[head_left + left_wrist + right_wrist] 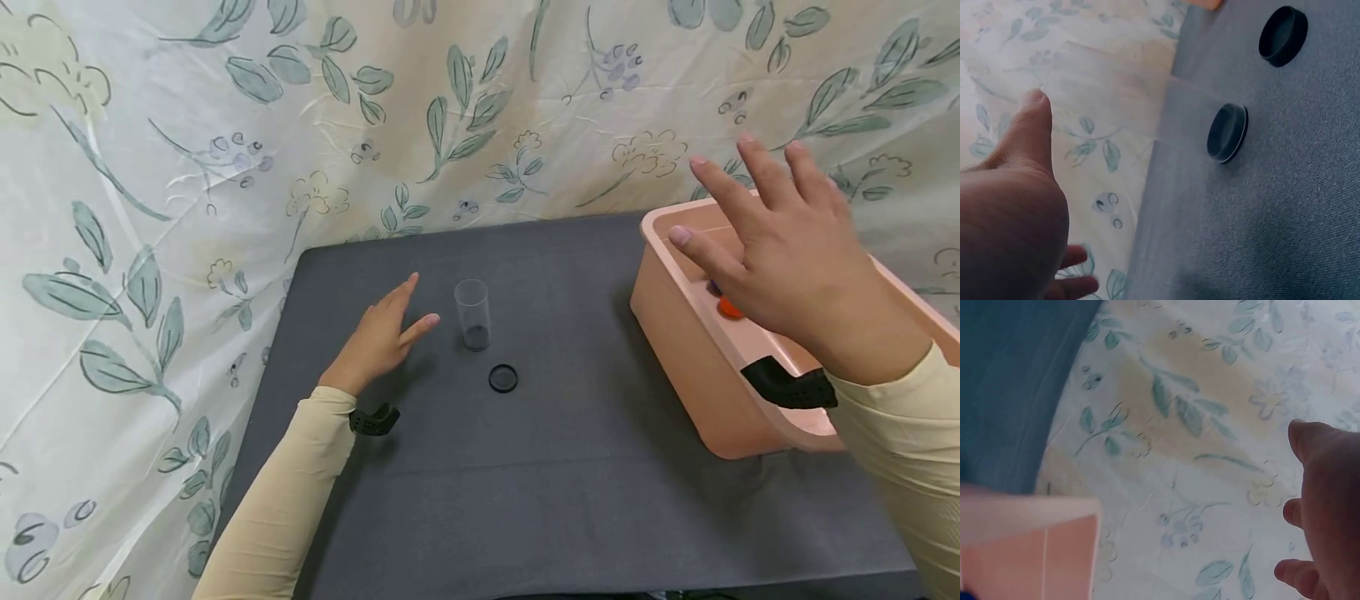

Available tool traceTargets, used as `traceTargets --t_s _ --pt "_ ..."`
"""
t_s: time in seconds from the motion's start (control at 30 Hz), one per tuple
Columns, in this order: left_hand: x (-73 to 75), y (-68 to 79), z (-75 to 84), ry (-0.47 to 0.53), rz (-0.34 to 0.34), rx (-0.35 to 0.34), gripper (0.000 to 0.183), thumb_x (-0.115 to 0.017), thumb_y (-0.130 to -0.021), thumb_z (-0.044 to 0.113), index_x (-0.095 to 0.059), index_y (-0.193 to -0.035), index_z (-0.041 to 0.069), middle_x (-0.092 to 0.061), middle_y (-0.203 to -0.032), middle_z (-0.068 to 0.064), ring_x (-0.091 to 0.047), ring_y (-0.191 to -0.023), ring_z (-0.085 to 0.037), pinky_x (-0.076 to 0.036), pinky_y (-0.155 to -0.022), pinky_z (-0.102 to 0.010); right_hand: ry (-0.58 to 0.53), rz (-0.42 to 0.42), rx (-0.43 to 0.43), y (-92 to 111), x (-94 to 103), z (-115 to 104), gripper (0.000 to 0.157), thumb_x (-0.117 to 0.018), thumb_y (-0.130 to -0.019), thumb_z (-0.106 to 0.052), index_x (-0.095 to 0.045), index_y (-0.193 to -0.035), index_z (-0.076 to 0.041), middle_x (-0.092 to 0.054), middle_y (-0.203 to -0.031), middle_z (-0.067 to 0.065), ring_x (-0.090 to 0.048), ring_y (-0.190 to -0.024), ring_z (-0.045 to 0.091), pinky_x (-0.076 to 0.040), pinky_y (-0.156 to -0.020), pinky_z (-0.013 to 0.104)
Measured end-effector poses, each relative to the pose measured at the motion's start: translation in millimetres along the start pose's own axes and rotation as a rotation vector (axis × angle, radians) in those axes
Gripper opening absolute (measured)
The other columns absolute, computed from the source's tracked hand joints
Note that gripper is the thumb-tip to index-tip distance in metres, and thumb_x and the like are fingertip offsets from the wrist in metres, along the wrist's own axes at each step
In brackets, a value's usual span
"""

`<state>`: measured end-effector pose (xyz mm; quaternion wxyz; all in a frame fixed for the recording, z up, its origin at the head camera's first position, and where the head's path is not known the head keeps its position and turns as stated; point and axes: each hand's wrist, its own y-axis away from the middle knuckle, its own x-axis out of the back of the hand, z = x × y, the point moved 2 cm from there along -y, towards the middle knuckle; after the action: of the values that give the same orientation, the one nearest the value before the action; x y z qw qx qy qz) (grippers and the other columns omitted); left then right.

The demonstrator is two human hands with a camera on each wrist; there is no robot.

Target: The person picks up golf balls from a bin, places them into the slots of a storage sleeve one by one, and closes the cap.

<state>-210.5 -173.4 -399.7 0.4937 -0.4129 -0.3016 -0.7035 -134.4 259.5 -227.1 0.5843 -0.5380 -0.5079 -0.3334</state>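
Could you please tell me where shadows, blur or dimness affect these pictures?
Head view: bright and mostly sharp, a soft shadow beside the pink bin; left wrist view: dimmer, the clear cup faint against the floral cloth; right wrist view: dim too, the bin's rim blurred.

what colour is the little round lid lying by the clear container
The lid is black, and it shows best in the left wrist view.

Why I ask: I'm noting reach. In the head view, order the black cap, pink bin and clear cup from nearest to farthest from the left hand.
1. Clear cup: just right of the left hand.
2. Black cap: farther right, lower in the picture.
3. Pink bin: at the far right.
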Motion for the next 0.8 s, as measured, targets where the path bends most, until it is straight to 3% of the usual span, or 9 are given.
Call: traceTargets --t_s 0.17,0.33,0.53,0.8 --pt "-4.8 -4.8 2.6 0.083 0.012 -0.041 0.084 -0.051 -0.103 0.061 -0.023 -0.166 0.012 -0.033 -0.168 -0.015 -0.036 -0.154 -0.036 -0.032 -0.125 -0.057 -0.019 -0.09 -0.013 -4.1 -6.4 24.2 0.075 -0.04 -0.109 -0.055 -0.017 -0.167 -0.015 -0.006 -0.172 0.027 -0.002 -0.159 0.049 0.001 -0.13 0.062" --pt "-11.2 -8.8 5.0 0.198 0.053 -0.048 0.079 -0.057 -0.103 0.056 -0.031 -0.163 0.013 -0.045 -0.161 -0.014 -0.049 -0.146 -0.033 -0.043 -0.119 -0.052 -0.078 -0.169 -0.049 -8.3 -16.3 45.6 0.075 -0.04 -0.108 -0.056 -0.015 -0.168 -0.018 -0.011 -0.17 0.03 -0.012 -0.154 0.057 -0.009 -0.124 0.073" --pt "-19.6 -15.3 10.4 0.362 0.086 -0.048 0.078 -0.065 -0.099 0.053 -0.037 -0.161 0.015 -0.05 -0.158 -0.008 -0.051 -0.145 -0.026 -0.043 -0.121 -0.044 -0.089 -0.274 -0.088 -13.7 -28.7 65.6 0.077 -0.038 -0.108 -0.059 -0.015 -0.168 -0.017 -0.012 -0.169 0.032 -0.014 -0.151 0.06 -0.014 -0.117 0.08" --pt "-25.7 -23.9 17.5 0.429 0.1 -0.054 0.074 -0.069 -0.098 0.05 -0.043 -0.158 0.016 -0.053 -0.156 -0.005 -0.052 -0.144 -0.02 -0.042 -0.121 -0.039 -0.123 -0.261 -0.008 -22.0 -44.3 87.6 0.071 -0.047 -0.109 -0.048 -0.027 -0.164 -0.009 -0.024 -0.164 0.032 -0.021 -0.151 0.054 -0.022 -0.117 0.075"
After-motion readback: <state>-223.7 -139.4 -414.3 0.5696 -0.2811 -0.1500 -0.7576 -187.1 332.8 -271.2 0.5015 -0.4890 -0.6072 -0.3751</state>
